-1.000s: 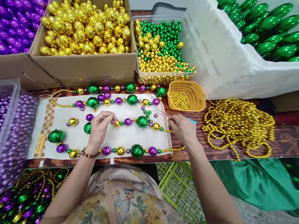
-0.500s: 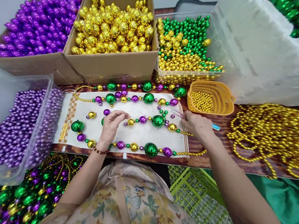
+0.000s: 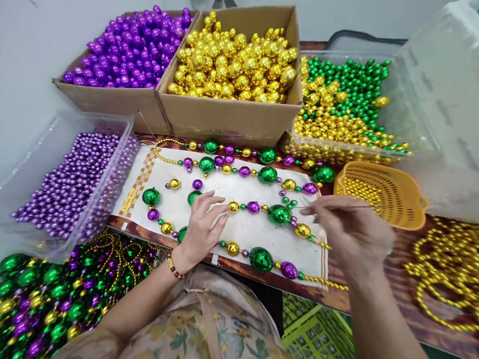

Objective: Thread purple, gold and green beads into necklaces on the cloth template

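Note:
My left hand (image 3: pixel 205 224) hovers over the white cloth (image 3: pixel 242 238), its fingers stretched and apart. Its fingertips are close to a gold bead (image 3: pixel 233 206) at the end of the middle bead strand, and the hand hides part of the beads beneath. My right hand (image 3: pixel 346 227) is closed on a thin needle-like rod (image 3: pixel 359 205), above the cloth's right end. Loose small green beads (image 3: pixel 291 202) lie near its fingertips, beside a large green bead (image 3: pixel 279 215). The lower bead strand (image 3: pixel 261 259) curves along the front of the cloth; another strand (image 3: pixel 267 175) runs along the back.
Boxes of purple beads (image 3: pixel 128 51) and gold beads (image 3: pixel 233 62) stand behind. A tub of small purple beads (image 3: pixel 74 177) is at left, a green-and-gold bead tub (image 3: pixel 351 88) back right. An orange basket (image 3: pixel 405 203) and gold bead chains (image 3: pixel 461 275) lie at right.
The view has shifted, so the scene sits further right and lower. My left hand's fingers have spread from a closer pinch. My right hand has turned, with the thin rod now showing behind it.

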Tool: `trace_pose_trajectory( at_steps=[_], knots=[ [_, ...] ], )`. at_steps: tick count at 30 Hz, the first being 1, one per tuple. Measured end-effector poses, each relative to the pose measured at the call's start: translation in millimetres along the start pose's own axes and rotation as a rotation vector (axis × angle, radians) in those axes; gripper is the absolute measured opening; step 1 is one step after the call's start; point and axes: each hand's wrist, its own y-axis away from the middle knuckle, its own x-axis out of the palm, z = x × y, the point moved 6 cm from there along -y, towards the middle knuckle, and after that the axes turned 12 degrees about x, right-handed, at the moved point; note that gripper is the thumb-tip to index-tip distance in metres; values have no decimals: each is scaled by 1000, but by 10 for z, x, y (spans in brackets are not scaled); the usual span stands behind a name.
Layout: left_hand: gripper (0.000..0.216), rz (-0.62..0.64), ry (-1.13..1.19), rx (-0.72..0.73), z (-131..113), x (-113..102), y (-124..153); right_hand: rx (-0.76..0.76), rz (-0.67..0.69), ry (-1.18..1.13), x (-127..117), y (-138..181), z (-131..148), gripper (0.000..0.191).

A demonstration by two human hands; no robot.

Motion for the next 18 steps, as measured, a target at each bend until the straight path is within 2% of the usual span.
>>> trace_pose_trajectory(
  at_steps=[2,3,5,7,9,12,15,16,18],
  knots=[
    [19,-48,142,-95,-66,-132,0,-192,213,-37,475,24,357,10],
    [21,-38,260,-192,-61,-158,21,-265,249,-73,668,35,498,13],
    [26,-59,572,-435,2,-166,112,-400,256,-88,1000,56,712,17],
    [28,-190,891,-644,107,-172,217,-572,252,-50,1278,105,866,18],
    [25,-355,1118,-766,248,-195,280,-746,258,0,1505,171,952,18],
    [15,-520,1307,-849,489,-254,264,-910,301,39,1765,208,948,18],
    [18,-733,1360,-839,730,-457,188,-922,404,101,2024,23,836,20],
    [21,-798,1343,-823,794,-555,172,-860,432,162,2135,-127,780,21],
    [24,-866,1283,-802,880,-750,175,-631,480,359,2410,-540,640,24]
  ],
)
